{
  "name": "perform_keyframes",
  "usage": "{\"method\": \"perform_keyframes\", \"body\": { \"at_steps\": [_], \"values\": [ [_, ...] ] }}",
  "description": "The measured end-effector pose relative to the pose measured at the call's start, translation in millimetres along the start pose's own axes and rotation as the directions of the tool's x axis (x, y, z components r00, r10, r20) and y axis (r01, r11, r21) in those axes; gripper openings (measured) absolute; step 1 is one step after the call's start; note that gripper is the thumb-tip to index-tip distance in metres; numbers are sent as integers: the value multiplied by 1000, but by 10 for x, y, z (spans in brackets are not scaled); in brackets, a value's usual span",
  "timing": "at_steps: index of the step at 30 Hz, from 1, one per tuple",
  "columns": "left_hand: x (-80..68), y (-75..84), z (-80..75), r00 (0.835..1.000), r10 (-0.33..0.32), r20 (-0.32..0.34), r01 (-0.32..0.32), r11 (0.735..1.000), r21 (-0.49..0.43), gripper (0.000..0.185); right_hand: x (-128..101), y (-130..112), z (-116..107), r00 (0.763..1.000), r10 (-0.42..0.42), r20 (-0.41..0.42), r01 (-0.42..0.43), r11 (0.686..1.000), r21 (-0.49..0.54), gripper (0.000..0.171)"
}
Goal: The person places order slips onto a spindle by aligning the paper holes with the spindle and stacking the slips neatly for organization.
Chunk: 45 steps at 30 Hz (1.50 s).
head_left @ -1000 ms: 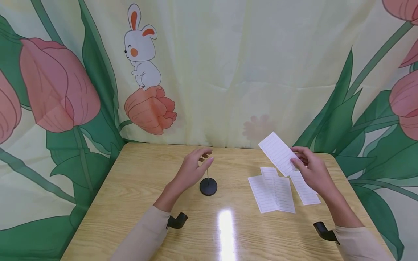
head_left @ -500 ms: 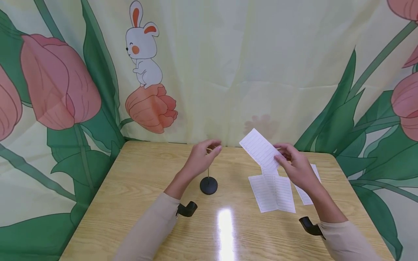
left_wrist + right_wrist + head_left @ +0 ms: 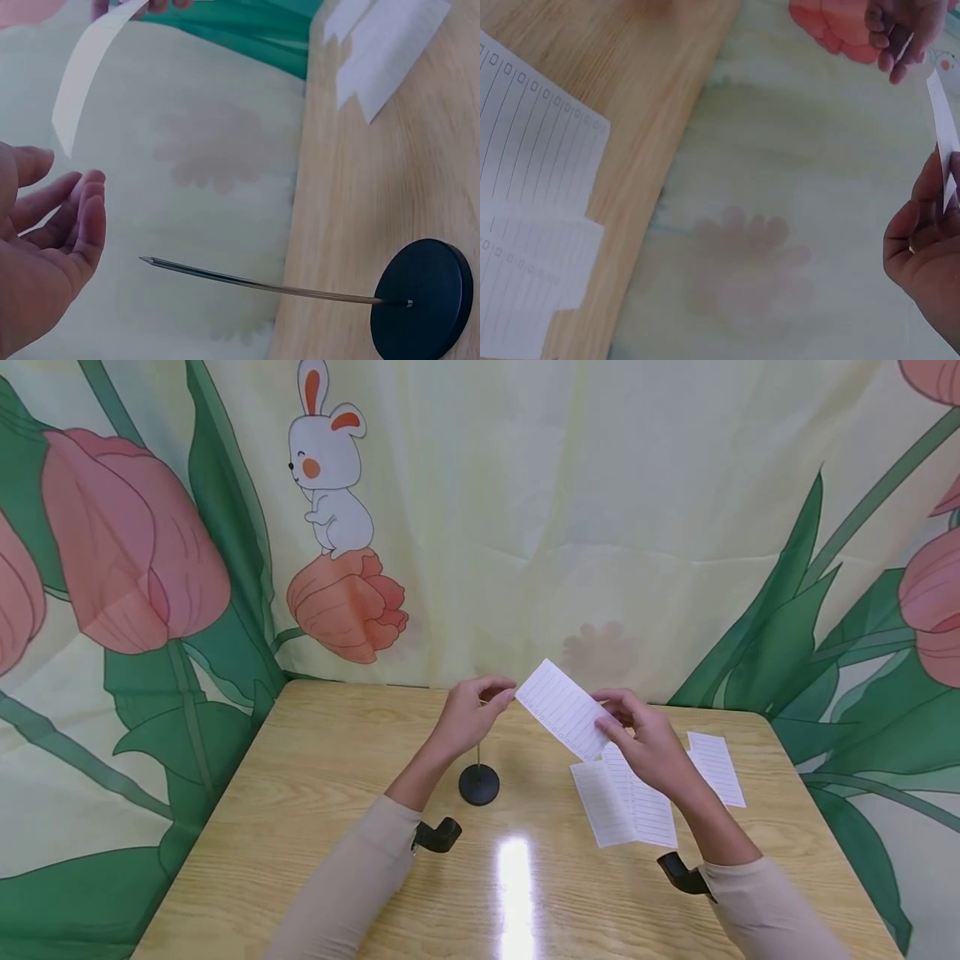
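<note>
Paper slip, lined, held in the air by the right hand; its fingers pinch the slip near the lower end, and the upper end tilts toward the left hand. Slip sits above the surface, between the two hands, just beside the tip of the spike holder.

Left hand: hovers above the spike, fingers loosely curved, thumb and forefinger close together. Left wrist view shows the palm relaxed and holding nothing, with the bare spike pointing toward it and the round black base resting on the wood. No paper on the spike yet.

Other slips: two overlapped sheets lie flat near the right forearm, one more further right, all apart from the holder.

Step in hand, as judged: carrying one slip over to the spike, just before impaling.

Next move calls for: bringing the slip's middle over the spike tip, holding it flat and taut, likely with the left fingers taking the free end, then pressing straight down so the thin spike does not bend or tip the base. Keep fingertips clear of the point.
</note>
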State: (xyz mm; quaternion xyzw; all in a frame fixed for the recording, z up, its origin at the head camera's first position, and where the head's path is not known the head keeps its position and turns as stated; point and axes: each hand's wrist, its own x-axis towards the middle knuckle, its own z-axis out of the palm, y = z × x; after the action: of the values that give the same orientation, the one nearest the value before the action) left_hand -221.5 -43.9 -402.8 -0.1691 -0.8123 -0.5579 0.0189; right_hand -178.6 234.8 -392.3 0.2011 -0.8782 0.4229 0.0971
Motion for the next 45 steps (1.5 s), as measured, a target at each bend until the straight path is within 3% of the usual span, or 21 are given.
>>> {"method": "perform_keyframes", "body": {
  "at_steps": [6,11,25,45],
  "values": [
    [-7,7,-18,999,-9,-49,5,997,-82,20,29,-44,75,1000,-4,17,3,999,38,30],
    [-22,-11,-45,996,-2,-85,-5,996,-89,13,43,-53,131,999,-23,26,21,999,48,31],
    [-146,-52,-174,997,-14,-74,14,1000,-2,7,26,-44,317,994,55,97,-59,997,41,33],
    [-344,-345,-182,988,-148,-51,148,989,6,7,-17,85,609,975,130,178,-134,991,11,32]
  ]
}}
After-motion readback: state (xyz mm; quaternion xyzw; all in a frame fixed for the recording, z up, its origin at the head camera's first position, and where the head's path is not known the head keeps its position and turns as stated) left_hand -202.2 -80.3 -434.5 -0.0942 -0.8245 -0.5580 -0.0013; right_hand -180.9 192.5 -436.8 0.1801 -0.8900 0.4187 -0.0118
